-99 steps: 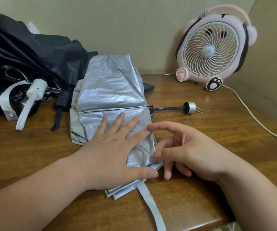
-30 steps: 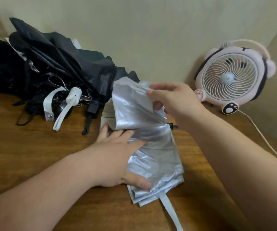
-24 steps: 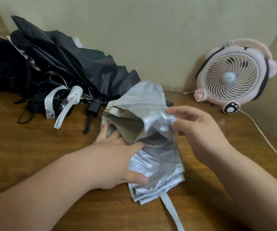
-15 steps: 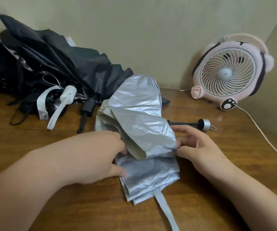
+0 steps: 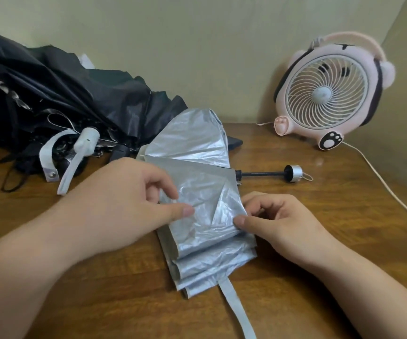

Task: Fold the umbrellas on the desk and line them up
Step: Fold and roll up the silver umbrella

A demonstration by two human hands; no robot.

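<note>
A silver umbrella [image 5: 197, 152] lies in the middle of the wooden desk [image 5: 332, 216], its cloth partly pleated into flat folds. Its black shaft and silver cap [image 5: 293, 172] stick out to the right, and its closing strap [image 5: 236, 307] trails toward me. My left hand [image 5: 129, 204] pinches a fold of the cloth on the left side between thumb and fingers. My right hand [image 5: 275, 221] pinches the right edge of the same fold. A loose black umbrella [image 5: 58, 94] is heaped at the back left, with a white handle [image 5: 87, 140] and strap.
A pink and white desk fan [image 5: 329, 94] stands at the back right against the wall, and its white cord [image 5: 388, 189] runs along the desk's right side. The walls close the desk in at the back and right.
The upper flap of silver cloth has been brought down and flattened over the lower folds. Both hands now pinch its sides, the left having shifted right onto the cloth.
</note>
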